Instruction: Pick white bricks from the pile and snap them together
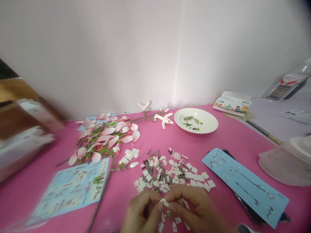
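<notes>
left hand (140,212) & right hand (191,207) r right at near edge of the brick pile (165,173), close together, fingertips meeting. both pinch narrow on a small white brick (163,202) just in front of pile; fingers hide part of it. loose white bricks (161,221) & a green bit (169,214) lie just under the hands, nearer than pile. pile = white plates + brown/grey sticks, all mixed, w/ a white wheel-shaped piece (177,156) at far edge, all on a pink mat (150,139).

right of pile: blue instruction sheet (245,186) lying over a dark flat object (245,208), prob. phone, can't tell for sure. past that, a pale round container (284,165). left of pile: 2nd blue sheet (73,189), w/ a long brown branch (102,191) btw them. beyond that, pink-white petals + green leaves (104,139) in a heap. beyond pile: white plate (195,120) holding green & dark bits (190,123), w/ a white flower (164,120) just left of it. further right: printed packet (232,103), then plastic bottle (289,84) off the mat. white wall (155,48) behind all.
</notes>
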Motion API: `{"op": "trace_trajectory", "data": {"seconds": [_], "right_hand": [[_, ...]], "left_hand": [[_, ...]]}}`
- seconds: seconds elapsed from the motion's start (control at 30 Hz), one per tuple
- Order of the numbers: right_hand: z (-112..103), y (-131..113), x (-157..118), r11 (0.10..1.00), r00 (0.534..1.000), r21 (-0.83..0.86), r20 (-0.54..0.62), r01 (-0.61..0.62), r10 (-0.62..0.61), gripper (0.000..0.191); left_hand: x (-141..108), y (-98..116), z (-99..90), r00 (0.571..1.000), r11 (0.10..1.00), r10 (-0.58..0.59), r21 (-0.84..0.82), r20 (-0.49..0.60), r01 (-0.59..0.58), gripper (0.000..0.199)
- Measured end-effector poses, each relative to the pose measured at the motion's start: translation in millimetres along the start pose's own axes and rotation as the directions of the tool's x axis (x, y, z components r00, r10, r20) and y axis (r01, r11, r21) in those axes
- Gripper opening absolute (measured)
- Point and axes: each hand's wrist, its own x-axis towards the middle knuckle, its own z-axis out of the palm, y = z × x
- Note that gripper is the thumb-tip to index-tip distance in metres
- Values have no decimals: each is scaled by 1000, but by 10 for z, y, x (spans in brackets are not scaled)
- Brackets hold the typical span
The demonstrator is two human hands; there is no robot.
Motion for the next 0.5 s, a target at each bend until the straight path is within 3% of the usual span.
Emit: {"op": "trace_trajectory", "data": {"seconds": [0.13, 0.37, 0.5], "right_hand": [[0, 6, -13, 1000, 1000, 17, 20, -18, 18, 10], [-20, 43, -14, 988, 992, -103, -33, 114, -118, 10], [-16, 26, -35, 989, 992, -106, -63, 104, -111, 9]], "left_hand": [[-16, 6, -7, 1000, 997, 29, 68, 7, -29, 28], [-52, 32, 8, 996, 995, 18, 94, 83, -26, 25], [-72, 17, 15, 995, 994, 24, 100, 95, -34, 24]]}}
